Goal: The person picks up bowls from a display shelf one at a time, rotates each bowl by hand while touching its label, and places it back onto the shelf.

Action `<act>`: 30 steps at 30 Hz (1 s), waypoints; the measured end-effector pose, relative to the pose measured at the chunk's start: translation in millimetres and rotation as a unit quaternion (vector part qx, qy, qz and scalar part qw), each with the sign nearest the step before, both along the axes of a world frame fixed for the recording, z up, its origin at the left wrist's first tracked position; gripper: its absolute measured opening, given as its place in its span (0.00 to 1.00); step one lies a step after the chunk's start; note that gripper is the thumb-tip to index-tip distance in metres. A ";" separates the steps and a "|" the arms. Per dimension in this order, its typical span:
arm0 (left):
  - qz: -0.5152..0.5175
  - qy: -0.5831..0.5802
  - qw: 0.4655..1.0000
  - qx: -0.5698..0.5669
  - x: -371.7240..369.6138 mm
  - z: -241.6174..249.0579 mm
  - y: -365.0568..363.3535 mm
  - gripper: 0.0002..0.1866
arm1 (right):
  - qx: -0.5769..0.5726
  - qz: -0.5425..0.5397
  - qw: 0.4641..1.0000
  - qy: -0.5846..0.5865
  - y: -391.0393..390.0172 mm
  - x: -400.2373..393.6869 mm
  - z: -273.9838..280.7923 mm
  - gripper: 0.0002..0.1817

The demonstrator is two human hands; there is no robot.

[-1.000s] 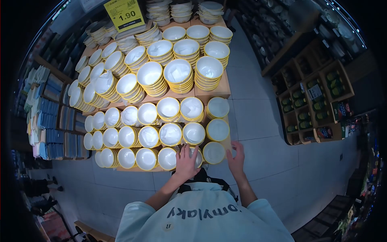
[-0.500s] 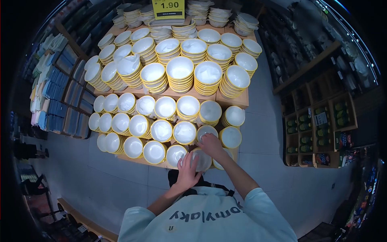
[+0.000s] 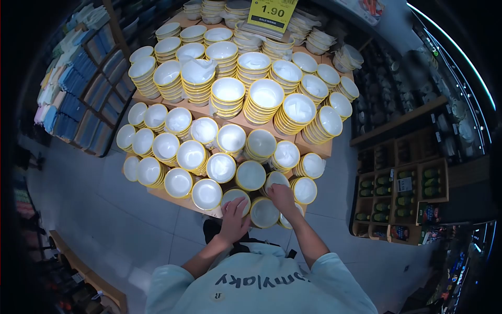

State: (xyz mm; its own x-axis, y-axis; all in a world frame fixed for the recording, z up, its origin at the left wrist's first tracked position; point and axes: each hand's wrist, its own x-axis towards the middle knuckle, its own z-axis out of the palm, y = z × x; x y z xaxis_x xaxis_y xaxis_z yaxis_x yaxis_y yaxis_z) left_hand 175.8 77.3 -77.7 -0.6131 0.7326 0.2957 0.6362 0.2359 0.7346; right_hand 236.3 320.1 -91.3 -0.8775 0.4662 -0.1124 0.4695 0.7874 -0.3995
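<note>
White bowls with yellow rims stand in tilted stacks on a stepped wooden display. At the front edge, my left hand [image 3: 235, 220] rests over a bowl [image 3: 238, 195], fingertips across its inside and thumb held apart. My right hand [image 3: 282, 196] is closed at the near rim of another bowl [image 3: 275, 179] one row farther back; its fingertips are partly hidden inside. Between and below the hands sits a greyish-looking bowl [image 3: 265, 213]. Left of my right hand is another plain bowl [image 3: 251, 175].
Taller bowl stacks [image 3: 265, 94] fill the upper step, several with white wrapping inside. A yellow price sign [image 3: 272, 15] stands at the back. Folded towels [image 3: 78, 78] fill shelves on the left; a wooden shelf unit [image 3: 400, 196] with jars stands right.
The view has turned, so the display appears tilted. My left hand has shifted left from beside the greyish bowl onto its neighbour. My right hand stays at about the same bowl.
</note>
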 end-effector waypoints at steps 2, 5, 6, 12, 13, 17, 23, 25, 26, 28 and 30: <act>-0.013 0.006 1.000 0.023 -10.0 6.2 4.4 0.35 | 0.002 -0.018 1.000 0.013 -1.0 2.9 11.9 0.16; -0.034 -0.021 0.996 0.076 -23.0 24.9 19.1 0.35 | -0.026 -0.037 0.998 0.032 -12.3 2.8 73.2 0.14; -0.041 -0.060 0.992 0.103 -24.0 34.2 25.6 0.34 | -0.057 -0.039 0.997 0.034 -20.6 4.8 100.6 0.13; -0.139 -0.373 0.903 0.160 -33.3 83.7 63.1 0.25 | -0.158 0.034 0.973 0.164 -55.3 17.2 178.2 0.12; -0.147 -0.372 0.903 0.157 -32.9 80.7 64.9 0.25 | -0.157 0.027 0.973 0.168 -58.4 18.0 183.5 0.12; -0.055 -0.531 0.774 0.341 -20.6 79.6 79.5 0.22 | -0.107 0.048 0.961 0.249 -60.1 20.3 187.2 0.12; -0.150 -0.743 0.520 0.394 -35.0 73.4 91.2 0.18 | -0.245 -0.078 0.881 0.397 -49.7 29.9 149.7 0.14; -0.060 -0.502 0.753 0.422 -6.2 106.8 106.3 0.16 | -0.321 -0.138 0.811 0.469 -52.6 29.3 138.7 0.15; -0.026 -0.352 0.838 0.417 -1.9 111.6 108.2 0.16 | -0.349 -0.179 0.774 0.497 -54.3 28.0 136.0 0.17; 0.006 -0.448 0.820 0.356 -0.9 111.6 106.2 0.21 | -0.376 -0.219 0.733 0.523 -56.6 24.1 135.4 0.19; -0.029 -0.666 0.689 0.284 -0.7 92.1 110.4 0.26 | -0.331 -0.282 0.710 0.554 -56.8 21.5 138.3 0.20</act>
State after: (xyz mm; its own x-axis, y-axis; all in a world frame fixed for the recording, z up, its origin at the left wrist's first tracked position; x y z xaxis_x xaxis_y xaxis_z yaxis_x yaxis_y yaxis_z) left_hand 175.1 187.7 14.4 -0.5920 0.7651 -0.2532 -0.6960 -0.3269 0.6393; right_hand 257.8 263.2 46.9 -0.2936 0.9452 0.1431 -0.2562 0.0665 -0.9643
